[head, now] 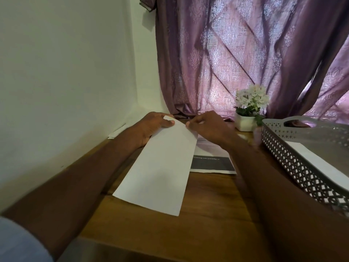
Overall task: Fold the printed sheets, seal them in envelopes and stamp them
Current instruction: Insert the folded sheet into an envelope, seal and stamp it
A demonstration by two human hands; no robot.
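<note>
Folding step, by appearance: folded sheet (158, 167) lies mid-table, far end pinched by left hand (151, 127) and right hand (207, 127), printed sheets (211, 163) just right; next likely creasing, then an envelope, none identifiable here.

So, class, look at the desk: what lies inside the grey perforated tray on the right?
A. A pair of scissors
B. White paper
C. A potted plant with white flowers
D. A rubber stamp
B: flat white paper shows inside the grey tray, while the pot of white flowers stands on the desk behind it, outside the tray.
</note>
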